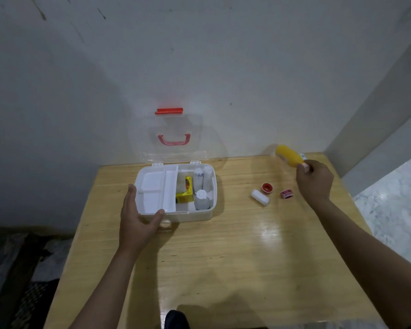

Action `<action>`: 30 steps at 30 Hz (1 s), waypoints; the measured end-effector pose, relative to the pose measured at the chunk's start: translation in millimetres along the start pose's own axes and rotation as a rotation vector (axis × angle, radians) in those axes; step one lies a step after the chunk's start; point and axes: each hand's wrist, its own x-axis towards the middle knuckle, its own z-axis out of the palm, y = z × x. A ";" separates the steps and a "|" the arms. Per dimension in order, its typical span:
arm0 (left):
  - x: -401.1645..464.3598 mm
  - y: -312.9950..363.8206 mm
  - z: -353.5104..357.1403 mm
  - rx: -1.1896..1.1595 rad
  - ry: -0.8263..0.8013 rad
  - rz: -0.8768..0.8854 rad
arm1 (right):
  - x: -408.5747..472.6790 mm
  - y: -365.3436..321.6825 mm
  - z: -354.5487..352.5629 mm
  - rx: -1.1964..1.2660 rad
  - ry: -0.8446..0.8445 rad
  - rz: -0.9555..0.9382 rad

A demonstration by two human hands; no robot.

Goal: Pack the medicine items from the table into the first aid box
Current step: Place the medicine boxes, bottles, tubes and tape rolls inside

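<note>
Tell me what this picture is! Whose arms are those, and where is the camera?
There is no machine here. The camera sits on a person's head and looks down, so you see their own two arms.

The left hand steadies the front corner of the first aid box. Its clear lid stands open against the wall. Inside are a white tray, a yellow carton and some white bottles.

The right hand has its grip on a yellow bottle, lifted above the wooden table.

Still waiting on the table: a small white bottle, a red cap and a little red roll.
</note>
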 end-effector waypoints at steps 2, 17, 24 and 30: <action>-0.1 -0.4 -0.1 -0.005 -0.001 -0.008 | -7.4 -19.3 -13.6 0.107 0.034 -0.022; 0.7 -0.8 -8.0 0.031 -0.078 -0.012 | -71.7 -158.8 -17.6 0.233 -0.202 -0.574; 0.6 0.0 -9.9 0.039 -0.105 -0.012 | -81.6 -180.7 -4.2 0.051 -0.421 -0.685; 0.2 0.9 -10.7 0.045 -0.115 -0.012 | -78.6 -191.3 16.8 -0.102 -0.593 -0.678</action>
